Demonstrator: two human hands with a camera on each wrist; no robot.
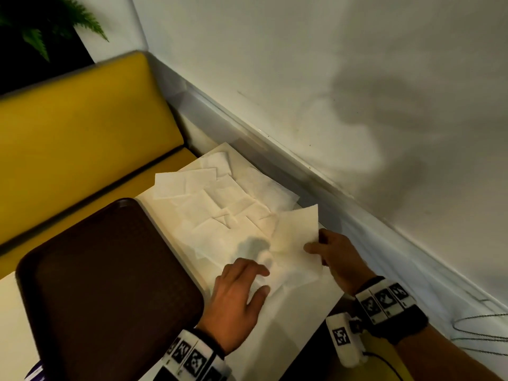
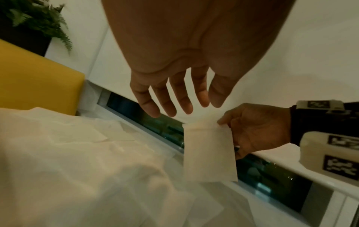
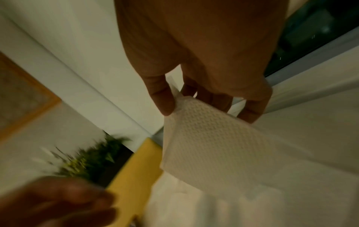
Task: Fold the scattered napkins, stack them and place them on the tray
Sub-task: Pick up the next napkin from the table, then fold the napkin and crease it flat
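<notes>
Several white napkins (image 1: 220, 210) lie scattered and overlapping on the white table (image 1: 297, 314) beside a dark brown tray (image 1: 96, 270), which holds nothing. My right hand (image 1: 334, 257) pinches the edge of one napkin (image 1: 298, 237) between thumb and fingers and holds it tilted up off the pile; the right wrist view shows its embossed napkin (image 3: 211, 142) under the thumb. My left hand (image 1: 239, 292) hovers just left of it over the napkins, fingers spread and relaxed, holding nothing. From the left wrist, the lifted napkin (image 2: 208, 153) hangs past my straight left fingers (image 2: 170, 101).
A white wall (image 1: 330, 78) with a ledge runs close along the table's right side. A yellow bench seat (image 1: 82, 133) stands behind the table, with a dark planter and fern (image 1: 41, 28) beyond it. Thin wire (image 1: 481, 331) shows at the lower right.
</notes>
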